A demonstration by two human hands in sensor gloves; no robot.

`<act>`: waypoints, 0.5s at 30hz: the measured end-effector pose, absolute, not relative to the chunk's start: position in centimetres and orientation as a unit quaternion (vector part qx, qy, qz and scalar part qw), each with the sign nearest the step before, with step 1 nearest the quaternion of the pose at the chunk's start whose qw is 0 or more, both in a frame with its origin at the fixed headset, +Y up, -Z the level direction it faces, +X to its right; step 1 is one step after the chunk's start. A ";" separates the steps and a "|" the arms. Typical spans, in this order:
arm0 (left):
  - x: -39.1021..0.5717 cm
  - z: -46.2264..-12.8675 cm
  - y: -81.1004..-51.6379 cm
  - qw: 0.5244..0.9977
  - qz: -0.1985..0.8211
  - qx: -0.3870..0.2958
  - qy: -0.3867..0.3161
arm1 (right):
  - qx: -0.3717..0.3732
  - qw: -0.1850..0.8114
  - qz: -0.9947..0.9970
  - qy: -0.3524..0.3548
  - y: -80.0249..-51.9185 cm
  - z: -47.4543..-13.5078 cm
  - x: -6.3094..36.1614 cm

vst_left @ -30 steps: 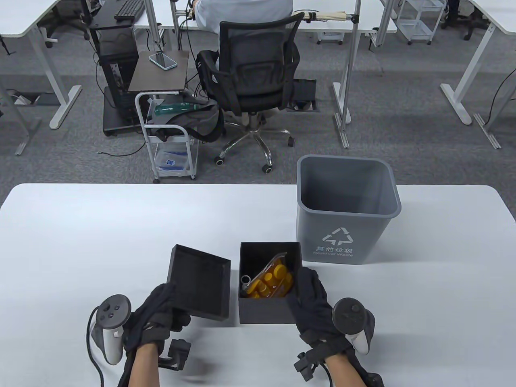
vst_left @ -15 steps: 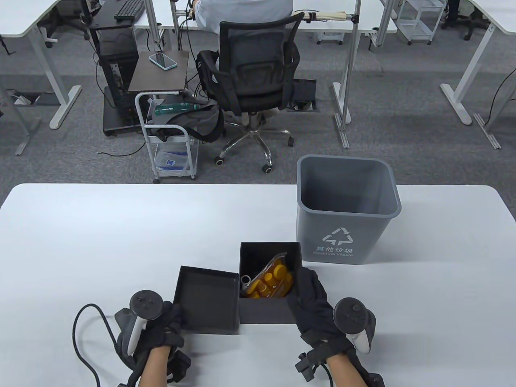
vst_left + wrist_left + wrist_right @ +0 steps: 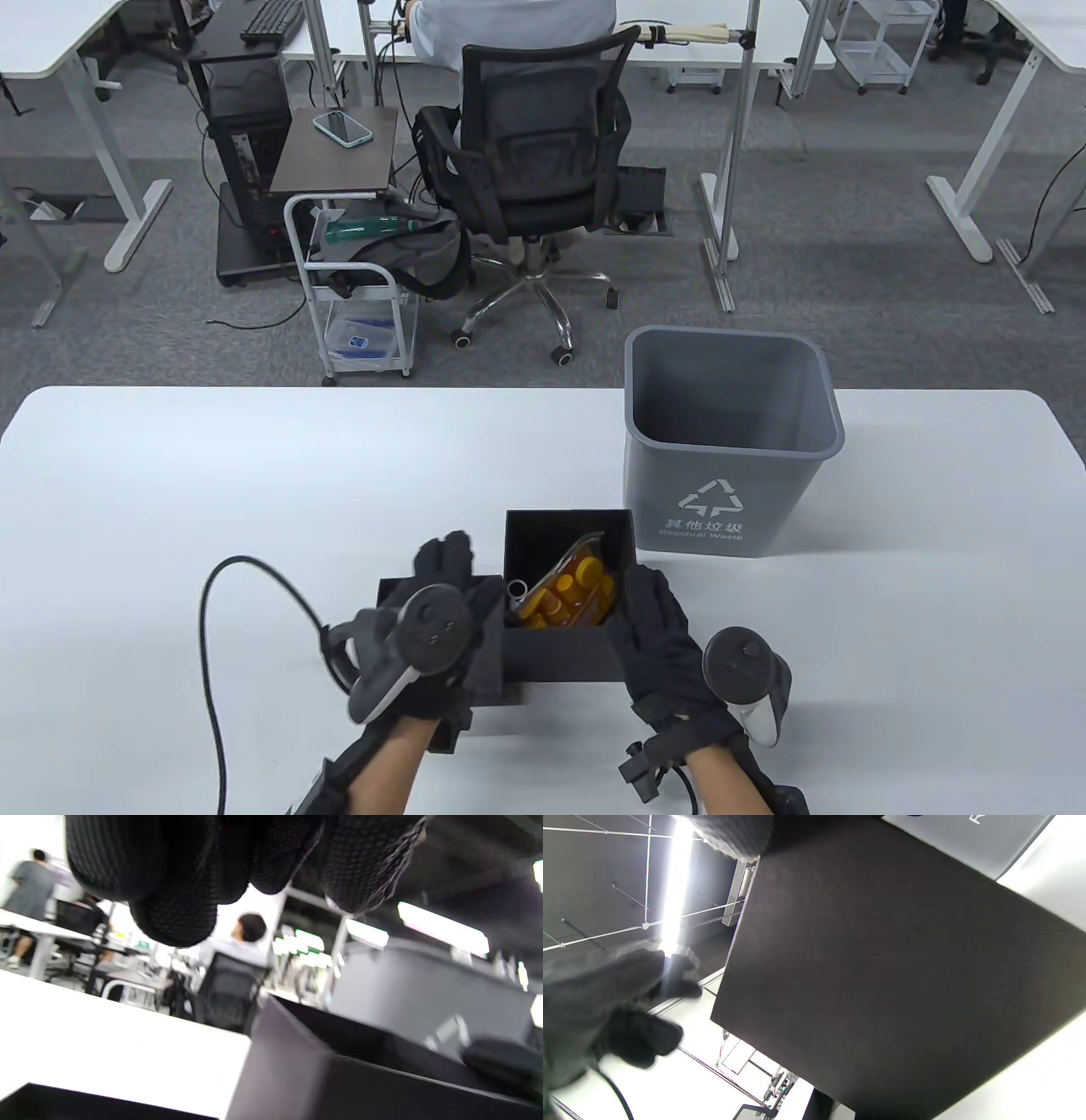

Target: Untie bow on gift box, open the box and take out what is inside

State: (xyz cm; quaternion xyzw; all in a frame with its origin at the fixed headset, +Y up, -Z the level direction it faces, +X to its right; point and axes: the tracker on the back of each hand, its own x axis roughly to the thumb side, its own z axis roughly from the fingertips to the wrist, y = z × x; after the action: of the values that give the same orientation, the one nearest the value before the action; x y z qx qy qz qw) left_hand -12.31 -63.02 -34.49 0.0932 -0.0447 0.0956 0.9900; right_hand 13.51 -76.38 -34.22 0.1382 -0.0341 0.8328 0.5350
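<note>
The black gift box [image 3: 560, 664] stands open near the table's front edge, with a clear bag of yellow pieces [image 3: 570, 587] inside. Its lid [image 3: 494, 675] lies upturned on the table, touching the box's left side. My left hand [image 3: 443, 586] hovers over the lid with relaxed fingers [image 3: 191, 878] and holds nothing. My right hand [image 3: 652, 630] grips the box's near right corner, thumb at the rim, fingers along the right wall. In the right wrist view the box's wall [image 3: 903, 984] fills the frame. No ribbon shows.
A grey waste bin [image 3: 731, 441] stands just behind and right of the box. The left tracker's cable [image 3: 216, 645] loops over the table to the left. Beyond the far edge, on the floor, are an office chair [image 3: 534, 153] and a small cart [image 3: 356, 314].
The lid went from tilted in my left hand to lying flat beside the box. My left hand let go of it and moved up and right over it. The right hand stayed put.
</note>
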 end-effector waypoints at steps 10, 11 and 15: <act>-2.5 -41.3 -66.8 0.986 -0.118 -0.116 -0.010 | 0.137 0.533 0.834 -0.028 -76.3 -34.3 13.7; -2.6 -41.6 -67.1 0.984 -0.111 -0.139 -0.005 | 0.137 0.533 0.835 -0.028 -76.3 -34.3 13.7; -3.0 -42.6 -68.6 0.979 -0.106 -0.175 0.012 | 0.137 0.533 0.834 -0.027 -76.4 -34.3 13.6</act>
State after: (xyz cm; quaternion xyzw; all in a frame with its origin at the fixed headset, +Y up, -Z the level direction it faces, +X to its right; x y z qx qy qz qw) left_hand -3.04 -68.56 -42.63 -0.1747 0.0118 -0.1058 0.9788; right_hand 13.64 -76.41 -34.33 0.1373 -0.0266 0.8345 0.5330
